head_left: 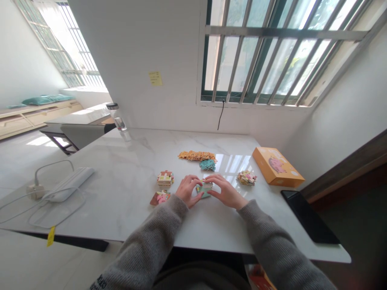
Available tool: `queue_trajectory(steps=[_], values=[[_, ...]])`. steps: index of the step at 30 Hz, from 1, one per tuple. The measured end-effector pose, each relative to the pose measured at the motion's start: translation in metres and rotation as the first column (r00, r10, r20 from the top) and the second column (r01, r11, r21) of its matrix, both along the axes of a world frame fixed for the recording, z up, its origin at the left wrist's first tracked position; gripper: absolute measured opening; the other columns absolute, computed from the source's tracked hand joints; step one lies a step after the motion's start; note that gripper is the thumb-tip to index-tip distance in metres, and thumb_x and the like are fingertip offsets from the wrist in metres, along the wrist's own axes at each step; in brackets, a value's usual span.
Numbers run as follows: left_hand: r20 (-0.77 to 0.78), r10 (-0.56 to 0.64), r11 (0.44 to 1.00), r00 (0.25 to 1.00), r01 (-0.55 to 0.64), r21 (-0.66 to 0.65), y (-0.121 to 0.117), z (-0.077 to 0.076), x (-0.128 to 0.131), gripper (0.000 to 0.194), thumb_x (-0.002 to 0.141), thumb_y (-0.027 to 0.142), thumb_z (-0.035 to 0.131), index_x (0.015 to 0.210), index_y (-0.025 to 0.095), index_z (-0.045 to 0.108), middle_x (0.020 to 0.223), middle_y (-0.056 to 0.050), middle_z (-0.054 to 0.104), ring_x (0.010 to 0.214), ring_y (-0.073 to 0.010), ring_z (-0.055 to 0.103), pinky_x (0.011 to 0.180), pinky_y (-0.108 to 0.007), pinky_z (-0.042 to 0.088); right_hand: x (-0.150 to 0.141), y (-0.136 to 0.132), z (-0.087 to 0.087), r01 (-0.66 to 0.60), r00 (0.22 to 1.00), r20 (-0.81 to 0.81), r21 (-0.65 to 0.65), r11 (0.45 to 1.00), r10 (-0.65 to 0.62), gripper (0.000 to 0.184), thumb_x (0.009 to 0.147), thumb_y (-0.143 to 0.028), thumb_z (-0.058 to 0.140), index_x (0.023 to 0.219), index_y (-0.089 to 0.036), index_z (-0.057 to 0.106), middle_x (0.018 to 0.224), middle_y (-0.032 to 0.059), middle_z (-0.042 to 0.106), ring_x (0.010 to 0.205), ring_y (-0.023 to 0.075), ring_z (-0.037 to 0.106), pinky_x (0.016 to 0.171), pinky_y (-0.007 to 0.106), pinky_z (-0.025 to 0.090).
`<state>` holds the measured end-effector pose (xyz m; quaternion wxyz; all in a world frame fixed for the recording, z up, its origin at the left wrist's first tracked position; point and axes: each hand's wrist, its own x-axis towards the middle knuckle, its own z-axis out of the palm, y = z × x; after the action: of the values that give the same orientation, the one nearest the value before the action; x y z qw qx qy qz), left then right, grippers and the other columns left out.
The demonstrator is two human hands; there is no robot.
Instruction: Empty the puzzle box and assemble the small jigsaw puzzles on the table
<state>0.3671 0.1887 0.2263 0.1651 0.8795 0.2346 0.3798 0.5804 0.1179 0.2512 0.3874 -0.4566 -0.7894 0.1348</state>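
Both hands meet over a small pile of light green jigsaw puzzle pieces (205, 189) on the white table. My left hand (190, 189) grips its left side, with thumb and fingers curved around the edge. From the right, my right hand (223, 191) pinches the same pieces. Left of my hands are a neat stack of brown and cream puzzle pieces (165, 178) and, nearer to me, brown and pink pieces (160, 197). Just beyond the hands lie teal pieces (207, 164) and a long row of orange pieces (196, 156). Another mixed pile (246, 177) sits to the right.
An orange box (277, 166) lies at the table's right, with a black tablet-like device (310, 217) nearer to me. A white power strip (71, 184) with cables is at the left. A clear bottle (117, 117) stands at the far left corner.
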Motion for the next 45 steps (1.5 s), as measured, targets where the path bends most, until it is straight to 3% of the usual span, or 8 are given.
queue_trajectory(steps=[6,12,16,20,25,30,35,45], values=[[-0.003,-0.036,0.999,0.999,0.036,-0.009,-0.004,0.002,0.001,0.027,0.069,0.013,0.065,0.093,0.022,0.058,0.11,-0.008,0.057,0.104,-0.0258,0.055,0.096,-0.043,0.048,-0.008,-0.007,0.004,0.007,1.0,-0.026,-0.031,1.0,-0.008,0.038,0.09,-0.034,0.068,0.126,-0.029,0.059,0.122,0.0082,0.064,0.119,0.0262,0.058,0.103,0.05,0.049],[-0.025,0.053,0.998,0.998,-0.053,0.024,-0.009,0.019,-0.007,0.029,0.064,0.007,0.061,0.088,0.022,0.056,0.107,-0.007,0.059,0.101,-0.0259,0.053,0.093,-0.041,0.046,-0.004,-0.008,0.005,0.107,0.985,-0.137,0.01,0.994,-0.105,0.045,0.096,-0.035,0.055,0.139,-0.026,0.047,0.127,0.0118,0.059,0.116,0.0265,0.058,0.099,0.048,0.052],[-0.012,0.106,0.989,0.994,-0.104,0.11,-0.002,0.041,-0.033,0.028,0.065,0.007,0.059,0.088,0.022,0.056,0.109,-0.006,0.061,0.104,-0.0259,0.052,0.097,-0.042,0.043,0.001,-0.005,-0.002,0.186,0.97,-0.163,0.019,0.982,-0.181,0.042,0.098,-0.034,0.051,0.139,-0.027,0.045,0.116,0.0102,0.061,0.107,0.0249,0.06,0.093,0.046,0.054],[0.014,0.199,0.976,0.98,-0.2,0.084,0.029,0.05,-0.078,0.024,0.067,0.009,0.056,0.087,0.022,0.056,0.11,-0.006,0.061,0.105,-0.0253,0.052,0.1,-0.043,0.042,-0.001,-0.003,-0.009,0.165,0.98,-0.115,-0.002,0.986,-0.164,0.041,0.098,-0.033,0.049,0.138,-0.026,0.046,0.111,0.0096,0.062,0.104,0.0243,0.061,0.093,0.047,0.053],[0.007,0.283,0.959,0.959,-0.283,0.018,0.065,0.03,-0.118,0.023,0.067,0.013,0.053,0.087,0.02,0.058,0.107,-0.006,0.061,0.105,-0.0257,0.051,0.102,-0.045,0.042,-0.003,-0.001,-0.012,0.154,0.984,-0.093,-0.016,0.988,-0.155,0.04,0.099,-0.033,0.048,0.138,-0.026,0.046,0.108,0.0087,0.062,0.102,0.0236,0.062,0.095,0.048,0.053],[0.025,0.31,0.951,0.95,-0.309,-0.018,0.07,0.009,-0.12,0.021,0.068,0.014,0.052,0.086,0.02,0.062,0.107,-0.006,0.06,0.107,-0.0254,0.051,0.103,-0.045,0.042,-0.002,-0.001,-0.012,0.162,0.983,-0.083,-0.027,0.986,-0.163,0.041,0.099,-0.033,0.048,0.139,-0.026,0.045,0.107,0.0083,0.062,0.101,0.0232,0.062,0.096,0.048,0.053],[-0.045,0.273,0.961,0.961,-0.274,-0.025,0.073,0.005,-0.117,0.023,0.067,0.012,0.053,0.085,0.02,0.065,0.109,-0.005,0.06,0.106,-0.025,0.051,0.103,-0.045,0.042,-0.004,-0.002,-0.011,0.173,0.982,-0.064,-0.052,0.984,-0.176,0.039,0.099,-0.033,0.048,0.137,-0.026,0.046,0.106,0.0078,0.063,0.099,0.0228,0.062,0.096,0.047,0.052],[-0.035,0.27,0.962,0.962,-0.271,-0.03,0.076,0.003,-0.117,0.023,0.067,0.012,0.053,0.085,0.02,0.064,0.109,-0.005,0.061,0.106,-0.0248,0.051,0.103,-0.045,0.042,-0.004,-0.001,-0.015,0.158,0.984,-0.076,-0.044,0.987,-0.161,0.042,0.099,-0.031,0.048,0.141,-0.026,0.042,0.105,0.0077,0.063,0.099,0.0223,0.062,0.095,0.046,0.052]])
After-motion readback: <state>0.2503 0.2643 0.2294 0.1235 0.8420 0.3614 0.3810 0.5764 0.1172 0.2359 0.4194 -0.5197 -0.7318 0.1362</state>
